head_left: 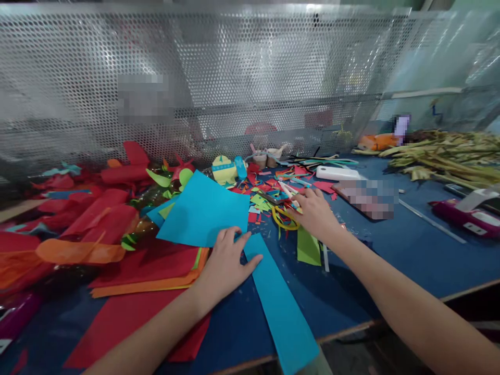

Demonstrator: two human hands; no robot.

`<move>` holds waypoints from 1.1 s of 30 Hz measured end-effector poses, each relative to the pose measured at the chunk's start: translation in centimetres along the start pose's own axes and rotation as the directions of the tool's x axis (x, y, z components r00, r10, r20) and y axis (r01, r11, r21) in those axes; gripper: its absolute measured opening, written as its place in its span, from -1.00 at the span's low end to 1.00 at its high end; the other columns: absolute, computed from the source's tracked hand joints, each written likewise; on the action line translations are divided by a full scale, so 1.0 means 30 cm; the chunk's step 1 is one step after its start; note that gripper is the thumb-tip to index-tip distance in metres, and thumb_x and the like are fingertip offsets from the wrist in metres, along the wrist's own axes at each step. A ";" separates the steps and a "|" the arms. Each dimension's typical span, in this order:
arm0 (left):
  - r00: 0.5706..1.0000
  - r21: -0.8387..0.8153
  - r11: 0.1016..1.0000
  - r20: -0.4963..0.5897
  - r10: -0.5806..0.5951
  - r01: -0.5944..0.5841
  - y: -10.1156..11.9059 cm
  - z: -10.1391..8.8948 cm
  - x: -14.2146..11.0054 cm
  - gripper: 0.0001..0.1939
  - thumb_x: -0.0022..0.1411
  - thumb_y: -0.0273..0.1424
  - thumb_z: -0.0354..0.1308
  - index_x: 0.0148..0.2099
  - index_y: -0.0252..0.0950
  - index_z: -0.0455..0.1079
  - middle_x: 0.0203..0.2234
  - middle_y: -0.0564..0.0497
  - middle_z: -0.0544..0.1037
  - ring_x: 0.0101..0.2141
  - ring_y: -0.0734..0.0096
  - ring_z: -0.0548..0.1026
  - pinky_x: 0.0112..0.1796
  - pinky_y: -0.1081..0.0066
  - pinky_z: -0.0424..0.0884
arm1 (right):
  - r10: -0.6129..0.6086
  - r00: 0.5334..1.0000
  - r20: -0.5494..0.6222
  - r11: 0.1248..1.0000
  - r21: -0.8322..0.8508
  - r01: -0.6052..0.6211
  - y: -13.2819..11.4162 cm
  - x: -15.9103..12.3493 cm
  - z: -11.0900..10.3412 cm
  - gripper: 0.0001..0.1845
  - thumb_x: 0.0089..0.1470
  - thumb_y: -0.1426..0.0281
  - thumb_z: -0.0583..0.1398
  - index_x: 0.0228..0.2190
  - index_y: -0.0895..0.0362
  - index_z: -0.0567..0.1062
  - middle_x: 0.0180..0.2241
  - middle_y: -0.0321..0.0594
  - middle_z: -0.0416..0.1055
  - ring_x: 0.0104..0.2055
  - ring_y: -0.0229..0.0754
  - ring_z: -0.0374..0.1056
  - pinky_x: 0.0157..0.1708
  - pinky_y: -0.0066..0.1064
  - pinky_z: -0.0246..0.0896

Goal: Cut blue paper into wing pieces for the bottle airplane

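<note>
Blue strip point(284, 307), lower centre, extending beneath the thumb of the left hand point(225, 264), fingers loosely spread; right hand point(313, 212) at yellow-handled scissors point(286, 219), grip indeterminable.

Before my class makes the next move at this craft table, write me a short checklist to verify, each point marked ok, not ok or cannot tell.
1. Blue paper strip fully on the table: not ok, its near end passes the edge.
2. Left hand at the strip: ok, the thumb lies over its far end.
3. Yellow-handled scissors near the right hand: ok, right beside its fingers.
4. Scissors firmly gripped: cannot tell, the hand hides part of them.
5. Area around the scissors free of paper scraps: not ok, many colored pieces lie there.
</note>
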State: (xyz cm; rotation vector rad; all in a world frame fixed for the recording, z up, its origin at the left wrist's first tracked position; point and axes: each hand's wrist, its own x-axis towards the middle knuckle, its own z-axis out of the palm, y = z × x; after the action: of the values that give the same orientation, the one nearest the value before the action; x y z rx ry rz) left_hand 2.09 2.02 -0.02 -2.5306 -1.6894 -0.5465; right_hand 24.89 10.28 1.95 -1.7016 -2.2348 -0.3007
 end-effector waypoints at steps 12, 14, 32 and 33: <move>0.967 -0.581 0.775 0.107 -0.231 0.249 -0.005 -0.027 0.012 -0.57 0.11 -0.38 0.18 0.04 -0.18 0.24 -0.12 -0.03 0.44 -0.09 0.22 0.41 -0.12 0.23 0.35 | 0.019 0.991 0.132 1.000 -0.018 -0.017 -0.057 -0.018 0.015 -0.72 0.10 0.39 0.17 -0.19 0.35 0.36 -0.30 0.16 0.44 -0.19 0.14 0.38 -0.21 -0.24 0.13; 0.941 -0.727 0.607 0.172 -0.290 0.320 -0.016 -0.032 0.022 -0.51 0.07 -0.31 0.22 0.05 -0.20 0.23 -0.22 0.00 0.48 -0.19 0.24 0.47 -0.23 0.29 0.40 | 0.033 0.991 0.132 0.999 0.035 -0.038 -0.059 -0.020 0.009 -0.74 0.12 0.39 0.16 -0.19 0.33 0.34 -0.28 0.14 0.44 -0.19 0.11 0.38 -0.23 -0.26 0.14; 0.841 -0.925 -0.135 0.379 -0.385 0.355 -0.056 -0.045 0.055 -0.71 -0.11 -0.34 0.40 -0.44 -0.29 0.33 -0.54 0.07 0.58 -0.51 0.40 0.53 -0.44 0.42 0.47 | -0.243 0.886 0.395 0.026 0.915 -0.401 -0.137 -0.074 -0.056 -0.38 -0.33 -0.13 0.30 -0.51 0.08 0.19 -0.51 -0.41 0.17 -0.45 -0.31 0.21 -0.44 -0.44 0.19; 0.846 -0.935 -0.116 0.353 -0.399 0.335 -0.055 -0.055 0.057 -0.70 -0.11 -0.33 0.40 -0.46 -0.29 0.31 -0.54 0.07 0.58 -0.51 0.40 0.53 -0.44 0.43 0.47 | -0.284 0.872 0.398 0.067 0.916 -0.396 -0.141 -0.082 -0.056 -0.36 -0.27 -0.22 0.21 -0.51 0.08 0.18 -0.52 -0.39 0.15 -0.48 -0.31 0.18 -0.47 -0.42 0.17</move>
State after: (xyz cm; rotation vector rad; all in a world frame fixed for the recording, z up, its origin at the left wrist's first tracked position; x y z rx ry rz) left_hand 0.76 3.81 1.81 -2.2072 -2.5314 -2.8392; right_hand 21.63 6.36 2.68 -0.9417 -1.6349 1.6145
